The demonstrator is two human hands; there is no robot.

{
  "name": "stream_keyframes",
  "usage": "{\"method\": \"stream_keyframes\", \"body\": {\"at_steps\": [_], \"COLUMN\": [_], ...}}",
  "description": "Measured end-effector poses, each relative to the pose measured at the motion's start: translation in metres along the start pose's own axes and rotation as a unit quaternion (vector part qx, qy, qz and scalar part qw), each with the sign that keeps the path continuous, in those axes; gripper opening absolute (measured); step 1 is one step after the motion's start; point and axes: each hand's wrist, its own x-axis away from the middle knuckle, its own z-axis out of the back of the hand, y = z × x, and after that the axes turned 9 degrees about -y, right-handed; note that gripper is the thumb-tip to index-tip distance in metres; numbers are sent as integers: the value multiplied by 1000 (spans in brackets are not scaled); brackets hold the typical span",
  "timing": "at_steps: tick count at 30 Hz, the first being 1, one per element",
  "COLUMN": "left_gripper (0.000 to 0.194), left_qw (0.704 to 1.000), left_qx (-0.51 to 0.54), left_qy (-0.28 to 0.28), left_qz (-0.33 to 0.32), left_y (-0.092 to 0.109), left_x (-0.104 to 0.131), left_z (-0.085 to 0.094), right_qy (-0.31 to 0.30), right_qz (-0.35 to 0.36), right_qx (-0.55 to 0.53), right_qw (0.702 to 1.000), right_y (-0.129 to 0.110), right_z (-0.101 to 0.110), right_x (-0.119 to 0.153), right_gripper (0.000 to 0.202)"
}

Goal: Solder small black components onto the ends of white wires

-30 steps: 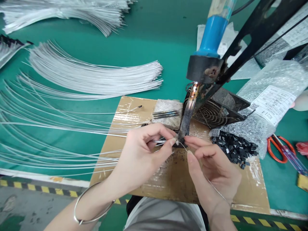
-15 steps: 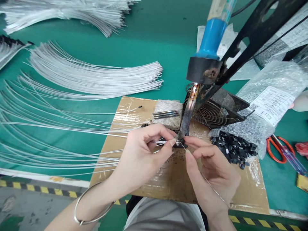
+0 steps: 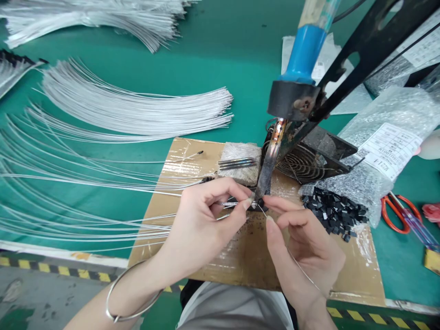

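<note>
My left hand [image 3: 206, 222] pinches the end of a thin white wire [image 3: 229, 203] between thumb and forefinger, just under a soldering iron [image 3: 271, 158]. The iron hangs tip-down in a black clamp, its blue handle above. In my right hand [image 3: 305, 243], a thin strand of solder wire [image 3: 305, 271] runs from the palm out past the thumb, its end close to the iron's tip. A small black piece [image 3: 261, 201] sits at the tip, beside my right fingertips. Whether the right fingers also touch that piece, I cannot tell.
White wires lie in a bundle [image 3: 137, 107] on the green mat, with loose ones trailing left. A stained sponge-like block [image 3: 240, 176], a small fan [image 3: 302, 165] and a pile of black connector housings [image 3: 332, 213] surround the iron. Red-handled scissors [image 3: 387, 215] lie right on the mat.
My right hand has shifted very slightly to the right, with the solder wire still held. My left hand stays put.
</note>
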Motion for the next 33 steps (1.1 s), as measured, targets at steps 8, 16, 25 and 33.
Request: {"method": "stream_keyframes", "body": {"at_steps": [8, 16, 25, 33], "left_gripper": [10, 10, 10, 10], "left_qw": [1000, 1000, 1000, 1000], "left_qx": [-7, -10, 0, -11], "left_qy": [-3, -4, -1, -3], "left_qz": [-7, 2, 2, -7], "left_y": [0, 0, 0, -3], "left_x": [-2, -1, 2, 0], "left_z": [-1, -2, -2, -3], "right_qy": [-17, -7, -15, -28], "right_qz": [26, 19, 38, 60], "right_qx": [52, 70, 80, 91], "right_qw": [998, 997, 996, 994], "right_y": [5, -2, 1, 6], "right_z": [2, -1, 0, 3], "right_x": [1, 1, 1, 1], "right_gripper": [14, 12, 17, 19]}}
